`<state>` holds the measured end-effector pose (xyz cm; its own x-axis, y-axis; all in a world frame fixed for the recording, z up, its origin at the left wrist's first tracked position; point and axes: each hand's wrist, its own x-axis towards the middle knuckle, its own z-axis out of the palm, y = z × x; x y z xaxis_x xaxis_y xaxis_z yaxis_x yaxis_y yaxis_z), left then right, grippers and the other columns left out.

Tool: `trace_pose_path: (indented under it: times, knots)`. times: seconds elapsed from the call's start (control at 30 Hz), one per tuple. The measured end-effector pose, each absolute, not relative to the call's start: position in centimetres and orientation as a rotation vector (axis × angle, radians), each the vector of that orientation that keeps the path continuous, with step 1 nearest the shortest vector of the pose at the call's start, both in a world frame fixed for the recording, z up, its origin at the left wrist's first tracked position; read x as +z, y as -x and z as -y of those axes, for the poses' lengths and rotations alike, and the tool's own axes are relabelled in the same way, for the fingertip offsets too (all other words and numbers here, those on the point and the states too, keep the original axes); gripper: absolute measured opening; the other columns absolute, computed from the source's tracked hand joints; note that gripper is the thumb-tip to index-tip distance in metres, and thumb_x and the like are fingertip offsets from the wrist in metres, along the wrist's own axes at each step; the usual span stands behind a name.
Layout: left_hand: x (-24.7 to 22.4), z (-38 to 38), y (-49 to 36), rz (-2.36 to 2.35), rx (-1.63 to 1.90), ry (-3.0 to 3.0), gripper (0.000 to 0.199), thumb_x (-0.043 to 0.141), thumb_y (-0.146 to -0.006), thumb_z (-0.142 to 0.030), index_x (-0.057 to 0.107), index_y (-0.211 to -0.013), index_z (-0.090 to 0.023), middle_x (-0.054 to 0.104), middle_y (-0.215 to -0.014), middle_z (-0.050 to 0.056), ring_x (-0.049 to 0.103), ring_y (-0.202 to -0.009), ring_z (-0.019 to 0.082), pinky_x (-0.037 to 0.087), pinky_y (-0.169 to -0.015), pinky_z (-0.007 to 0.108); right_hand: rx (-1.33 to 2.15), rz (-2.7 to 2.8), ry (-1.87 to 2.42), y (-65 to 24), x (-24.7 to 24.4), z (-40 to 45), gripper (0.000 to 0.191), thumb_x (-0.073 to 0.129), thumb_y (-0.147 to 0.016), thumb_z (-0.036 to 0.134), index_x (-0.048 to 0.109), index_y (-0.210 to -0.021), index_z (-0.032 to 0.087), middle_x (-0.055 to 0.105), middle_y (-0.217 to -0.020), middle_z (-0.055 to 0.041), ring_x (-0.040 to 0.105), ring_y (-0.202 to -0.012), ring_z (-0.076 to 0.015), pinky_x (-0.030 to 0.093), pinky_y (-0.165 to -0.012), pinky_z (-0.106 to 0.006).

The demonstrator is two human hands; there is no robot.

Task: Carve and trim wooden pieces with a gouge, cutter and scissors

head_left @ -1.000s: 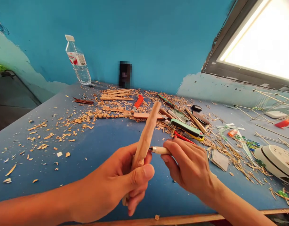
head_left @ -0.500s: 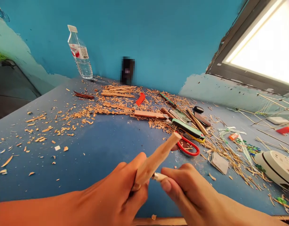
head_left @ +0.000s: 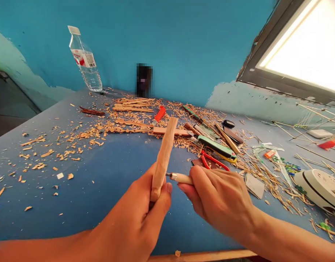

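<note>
My left hand (head_left: 137, 214) is closed around the lower end of a pale carved wooden stick (head_left: 165, 153), which points up and away from me. My right hand (head_left: 222, 196) grips a small carving tool (head_left: 181, 178) by its light wooden handle. The tool's metal tip meets the right side of the stick near my left thumb; the blade's shape is mostly hidden. Beyond my right hand lie a red-handled cutting tool (head_left: 215, 162), partly covered, and a green-and-black handled knife (head_left: 216, 146). A flat wooden strip (head_left: 178, 132) rests behind the stick.
Wood shavings (head_left: 88, 134) litter the blue table (head_left: 118, 156). A water bottle (head_left: 87, 69) stands by the wall at back left. Thin wooden sticks (head_left: 134, 105) and a red-handled knife (head_left: 160, 114) lie at the back. A white power socket (head_left: 320, 189) sits at the right.
The stick has swung more upright, its far end moving left and up. My right hand has risen and turned, its back now showing more, with the tool still against the stick.
</note>
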<state>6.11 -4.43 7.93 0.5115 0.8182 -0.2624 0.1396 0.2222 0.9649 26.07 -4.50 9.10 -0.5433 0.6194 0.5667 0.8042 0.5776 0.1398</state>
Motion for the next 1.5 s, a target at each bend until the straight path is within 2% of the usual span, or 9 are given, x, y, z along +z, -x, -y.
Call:
trace_pose_path:
  times: [0.37, 0.57, 0.63, 0.77, 0.97, 1.03, 1.1, 1.3, 1.5]
  knots:
    - [5.5, 3.6, -4.4, -1.122, 0.495, -1.724, 0.035, 0.044, -0.104, -0.056, 0.054, -0.091, -0.025, 0.044, -0.07, -0.005, 0.036, -0.061, 0.014, 0.035, -0.059, 0.027, 2.016, 1.862, 1.223, -27.8, 10.3, 3.6, 0.062, 0.03, -0.106, 0.074, 0.034, -0.069, 0.024, 0.027, -0.062, 0.0083, 0.026, -0.051, -0.0087, 0.025, -0.047, -0.024]
    - [5.4, 3.9, -5.4, -0.984, 0.514, -1.146, 0.043, 0.047, -0.1, -0.071, 0.045, -0.102, -0.028, 0.029, -0.063, -0.011, 0.02, -0.046, 0.01, 0.027, -0.04, 0.022, -0.176, 2.347, 1.172, -26.8, 8.1, 4.1, 0.031, 0.044, -0.114, 0.034, 0.058, -0.091, 0.018, 0.056, -0.071, 0.001, 0.044, -0.062, -0.0138, 0.027, -0.059, -0.032]
    - [5.9, 4.3, -5.8, -0.982, 0.508, -1.169, 0.04, 0.049, -0.1, -0.068, 0.045, -0.102, -0.028, 0.026, -0.061, -0.011, 0.02, -0.045, 0.011, 0.025, -0.039, 0.022, -0.516, 2.32, 1.107, -26.4, 7.6, 4.5, 0.035, 0.042, -0.114, 0.031, 0.057, -0.085, 0.019, 0.056, -0.067, 0.0008, 0.044, -0.058, -0.0142, 0.027, -0.057, -0.033]
    - [6.3, 4.1, -5.5, -1.012, 0.455, -1.479, 0.033, 0.045, -0.104, -0.058, 0.047, -0.095, -0.027, 0.028, -0.059, -0.01, 0.025, -0.048, 0.012, 0.023, -0.041, 0.024, 0.043, 2.363, 1.22, -26.4, 8.2, 5.0, 0.04, 0.035, -0.115, 0.034, 0.045, -0.078, 0.022, 0.04, -0.059, 0.0073, 0.027, -0.047, -0.0106, 0.02, -0.05, -0.032]
    - [6.1, 2.6, -3.2, -0.938, 0.394, -1.941, 0.021, 0.045, -0.1, -0.041, 0.049, -0.089, -0.025, 0.044, -0.069, -0.005, 0.036, -0.061, 0.014, 0.031, -0.059, 0.029, 2.099, 1.758, 1.074, -26.9, 9.0, 4.0, 0.06, 0.043, -0.105, 0.069, 0.038, -0.068, 0.023, 0.031, -0.059, 0.0084, 0.026, -0.049, -0.0074, 0.024, -0.046, -0.023]
    - [6.6, 2.4, -3.1, -0.935, 0.369, -1.922, 0.019, 0.049, -0.099, -0.041, 0.05, -0.089, -0.025, 0.045, -0.068, -0.006, 0.036, -0.059, 0.013, 0.03, -0.057, 0.028, 2.337, 1.576, 0.939, -26.9, 8.9, 3.5, 0.061, 0.047, -0.102, 0.074, 0.047, -0.07, 0.021, 0.032, -0.056, 0.0094, 0.025, -0.046, -0.0071, 0.023, -0.044, -0.023]
    - [7.3, 2.4, -3.5, -0.997, 0.426, -1.792, 0.025, 0.047, -0.102, -0.047, 0.052, -0.092, -0.025, 0.04, -0.065, -0.007, 0.032, -0.055, 0.013, 0.029, -0.051, 0.026, 1.999, 1.657, 1.059, -26.8, 8.8, 3.4, 0.053, 0.047, -0.106, 0.066, 0.058, -0.083, 0.019, 0.037, -0.057, 0.0089, 0.03, -0.049, -0.0082, 0.024, -0.046, -0.022]
    - [8.0, 3.7, -5.2, -1.078, 0.616, -1.531, 0.033, 0.049, -0.103, -0.057, 0.058, -0.097, -0.026, 0.032, -0.057, -0.007, 0.037, -0.053, 0.016, 0.031, -0.048, 0.026, -0.298, 2.25, 1.04, -26.6, 7.3, 4.4, 0.029, 0.043, -0.113, 0.03, 0.065, -0.104, 0.013, 0.061, -0.069, -0.0012, 0.048, -0.058, -0.0144, 0.03, -0.055, -0.031]
    - [6.9, 4.5, -4.4, -1.296, 0.698, -1.675, 0.025, 0.063, -0.095, -0.052, 0.064, -0.097, -0.027, 0.053, -0.07, -0.001, 0.045, -0.063, 0.019, 0.04, -0.062, 0.031, 0.533, 2.199, 1.161, -26.1, 8.0, 6.0, 0.036, 0.039, -0.113, 0.032, 0.044, -0.079, 0.023, 0.038, -0.057, 0.0086, 0.027, -0.047, -0.0089, 0.022, -0.047, -0.028]
